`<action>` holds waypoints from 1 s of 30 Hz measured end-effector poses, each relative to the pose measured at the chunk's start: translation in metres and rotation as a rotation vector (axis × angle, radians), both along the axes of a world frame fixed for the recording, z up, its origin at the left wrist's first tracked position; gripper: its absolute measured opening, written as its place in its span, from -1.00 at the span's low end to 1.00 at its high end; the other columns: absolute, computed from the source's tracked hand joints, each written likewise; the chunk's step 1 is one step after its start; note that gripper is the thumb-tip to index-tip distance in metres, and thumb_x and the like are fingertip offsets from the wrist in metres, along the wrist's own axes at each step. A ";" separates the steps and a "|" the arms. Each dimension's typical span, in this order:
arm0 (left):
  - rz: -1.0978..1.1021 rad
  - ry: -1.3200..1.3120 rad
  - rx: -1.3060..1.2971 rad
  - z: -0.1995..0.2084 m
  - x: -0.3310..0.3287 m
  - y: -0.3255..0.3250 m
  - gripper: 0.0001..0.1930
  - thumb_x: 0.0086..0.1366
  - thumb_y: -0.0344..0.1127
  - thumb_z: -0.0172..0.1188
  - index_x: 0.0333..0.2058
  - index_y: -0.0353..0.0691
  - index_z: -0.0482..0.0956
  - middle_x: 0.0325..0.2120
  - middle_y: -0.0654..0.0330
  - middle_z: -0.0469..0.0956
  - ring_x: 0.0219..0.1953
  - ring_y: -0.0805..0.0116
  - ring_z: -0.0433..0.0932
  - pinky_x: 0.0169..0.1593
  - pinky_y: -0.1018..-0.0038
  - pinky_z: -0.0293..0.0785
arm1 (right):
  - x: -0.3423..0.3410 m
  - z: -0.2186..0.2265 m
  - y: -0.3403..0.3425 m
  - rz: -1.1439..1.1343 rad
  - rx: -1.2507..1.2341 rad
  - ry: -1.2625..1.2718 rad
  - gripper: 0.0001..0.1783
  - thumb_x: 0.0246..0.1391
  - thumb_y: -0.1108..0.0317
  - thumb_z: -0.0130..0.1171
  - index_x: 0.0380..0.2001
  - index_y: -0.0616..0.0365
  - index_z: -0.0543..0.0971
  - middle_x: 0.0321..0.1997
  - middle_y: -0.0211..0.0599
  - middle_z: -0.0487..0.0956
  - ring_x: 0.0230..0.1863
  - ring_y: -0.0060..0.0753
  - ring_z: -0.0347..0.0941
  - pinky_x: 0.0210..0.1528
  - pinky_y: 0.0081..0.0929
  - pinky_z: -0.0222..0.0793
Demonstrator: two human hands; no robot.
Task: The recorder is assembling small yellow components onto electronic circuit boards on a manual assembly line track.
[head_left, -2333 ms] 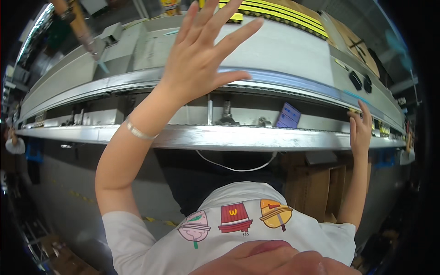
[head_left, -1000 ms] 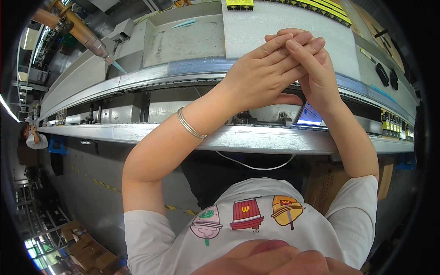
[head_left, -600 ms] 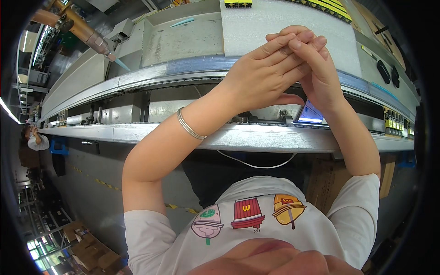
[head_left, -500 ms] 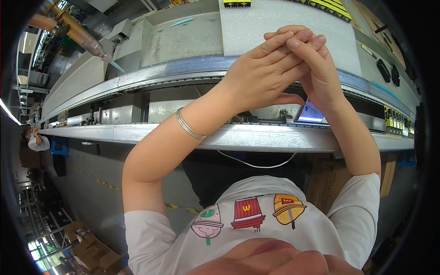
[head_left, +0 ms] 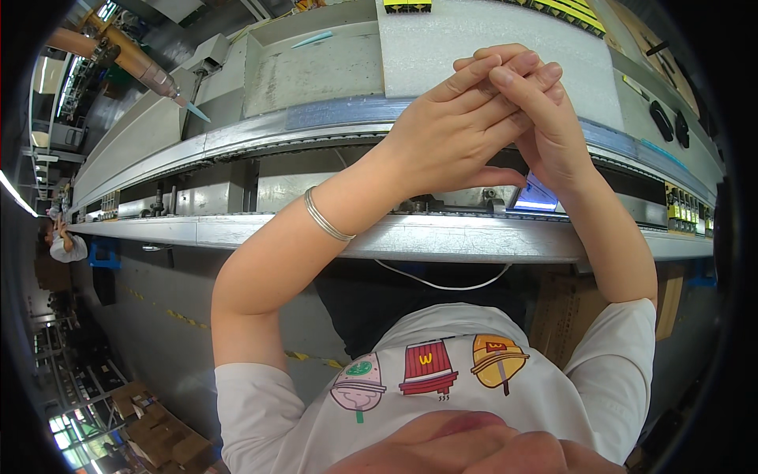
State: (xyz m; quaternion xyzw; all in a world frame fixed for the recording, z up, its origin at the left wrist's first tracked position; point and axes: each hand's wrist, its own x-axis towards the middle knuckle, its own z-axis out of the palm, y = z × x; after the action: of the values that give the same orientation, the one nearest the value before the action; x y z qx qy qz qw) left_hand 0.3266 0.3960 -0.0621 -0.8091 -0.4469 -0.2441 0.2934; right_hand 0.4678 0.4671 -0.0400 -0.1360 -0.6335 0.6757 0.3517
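A grey bench [head_left: 316, 73] bears a white sheet [head_left: 434, 49] and pale-blue tip [head_left: 313, 39].

The person's bare left hand [head_left: 454, 130] and bare right hand [head_left: 555, 134] press together, right in the way above the flat, lit phone [head_left: 537, 194]. To their left, I see room to slide over the grey metal tray [head_left: 316, 79], but a thin, pale blue stick [head_left: 312, 39] lies in it. Farther left, a fat orange tube tool [head_left: 142, 69] pokes in. Yellow-and-black blocks [head_left: 553, 13] line the white foam sheet's [head_left: 418, 47] far edge like a wall.
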 end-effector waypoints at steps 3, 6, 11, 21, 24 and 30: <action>-0.024 -0.030 -0.005 -0.002 0.000 0.001 -0.16 0.18 0.32 0.15 0.28 -0.17 0.38 0.42 0.20 0.22 0.49 0.30 0.07 0.57 0.28 -0.29 | -0.001 -0.002 -0.001 0.024 -0.029 0.009 -0.65 0.27 0.21 0.11 0.04 0.14 0.51 0.08 -0.10 0.60 0.05 -0.30 0.56 0.14 -0.46 0.43; -0.031 -0.042 -0.011 -0.001 0.001 0.001 -0.16 0.18 0.32 0.16 0.27 -0.18 0.39 0.41 0.21 0.23 0.49 0.29 0.07 0.56 0.27 -0.28 | -0.001 -0.002 0.000 0.039 -0.040 0.005 -0.66 0.27 0.21 0.11 0.03 0.13 0.51 0.09 -0.11 0.58 0.05 -0.32 0.55 0.14 -0.46 0.41; -0.033 -0.052 -0.024 0.001 0.002 -0.001 -0.16 0.17 0.32 0.19 0.26 -0.18 0.42 0.40 0.25 0.26 0.48 0.28 0.10 0.55 0.25 -0.24 | 0.001 0.000 0.001 0.055 -0.044 -0.018 -0.67 0.26 0.21 0.11 0.01 0.11 0.51 0.11 -0.14 0.56 0.05 -0.34 0.53 0.15 -0.46 0.39; -0.028 -0.020 -0.011 0.000 0.001 0.000 -0.16 0.19 0.30 0.15 0.29 -0.18 0.37 0.42 0.21 0.21 0.50 0.29 0.03 0.56 0.30 -0.27 | 0.002 -0.001 0.001 0.066 -0.043 -0.019 -0.65 0.24 0.18 0.11 0.01 0.11 0.51 0.11 -0.14 0.55 0.06 -0.34 0.52 0.15 -0.47 0.37; -0.037 -0.035 -0.017 0.000 0.001 0.000 -0.17 0.19 0.29 0.16 0.28 -0.18 0.37 0.42 0.21 0.21 0.50 0.28 0.03 0.57 0.30 -0.27 | 0.002 0.003 -0.002 0.066 -0.054 -0.033 -0.64 0.25 0.17 0.10 0.02 0.11 0.50 0.11 -0.14 0.55 0.05 -0.33 0.52 0.15 -0.47 0.37; -0.037 -0.039 -0.003 0.001 0.001 0.000 -0.17 0.19 0.29 0.17 0.29 -0.17 0.37 0.42 0.21 0.21 0.50 0.27 0.03 0.57 0.29 -0.26 | 0.001 0.004 -0.004 0.073 -0.102 -0.014 -0.64 0.25 0.16 0.09 0.02 0.10 0.50 0.11 -0.14 0.56 0.05 -0.33 0.52 0.15 -0.45 0.37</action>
State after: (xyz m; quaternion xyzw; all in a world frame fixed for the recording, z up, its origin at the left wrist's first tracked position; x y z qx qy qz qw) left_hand 0.3281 0.3960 -0.0610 -0.8128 -0.4378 -0.2646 0.2786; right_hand 0.4693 0.4633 -0.0363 -0.1353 -0.6053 0.7185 0.3149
